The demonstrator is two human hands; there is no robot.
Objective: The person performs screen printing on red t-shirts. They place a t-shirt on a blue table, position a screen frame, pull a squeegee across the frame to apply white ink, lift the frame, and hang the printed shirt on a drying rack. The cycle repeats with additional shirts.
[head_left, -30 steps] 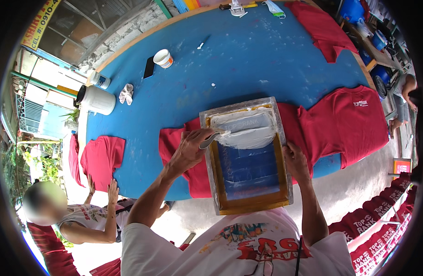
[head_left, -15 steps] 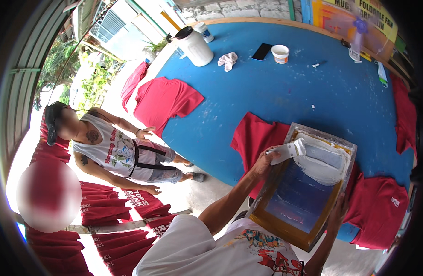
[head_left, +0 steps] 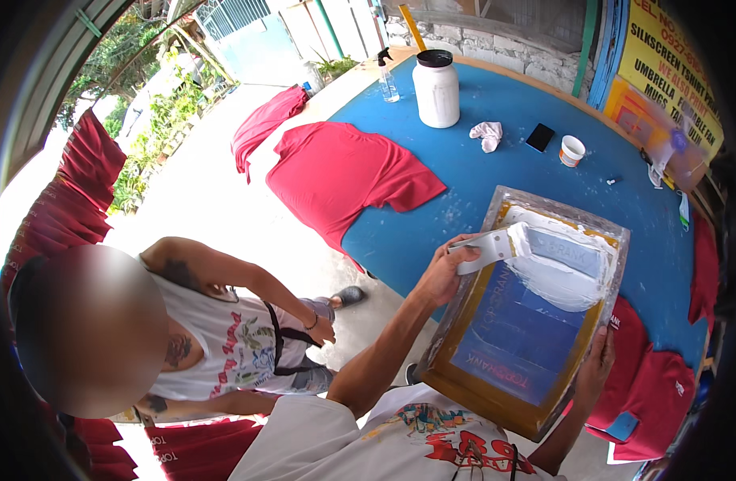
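Note:
In front of my body is a silkscreen frame (head_left: 481, 399), held tilted above the near side of the blue table. Brown tape borders its bluish mesh, and thick white ink (head_left: 564, 282) is smeared across the far part. My left hand (head_left: 441, 272) is closed round the flat grey handle of a squeegee (head_left: 488, 250). White ink coats the squeegee's blade end, which lies over the frame's left side. Whether my left fingers also grip the frame edge, I cannot tell. My right hand (head_left: 597, 362) grips the frame's right edge, its thumb on top.
Red shirts (head_left: 336, 172) lie on the blue table (head_left: 400, 264) at left, with other red shirts (head_left: 656, 401) at right. Behind stand a white jar (head_left: 437, 92), a spray bottle (head_left: 387, 76), a cloth (head_left: 486, 136), a phone (head_left: 539, 137) and a tub (head_left: 571, 151). A co-worker (head_left: 223, 337) stands close at left.
My view has turned left, and the co-worker appears nearer, with one arm lowered. Both my hands keep their holds on the squeegee and the silkscreen frame.

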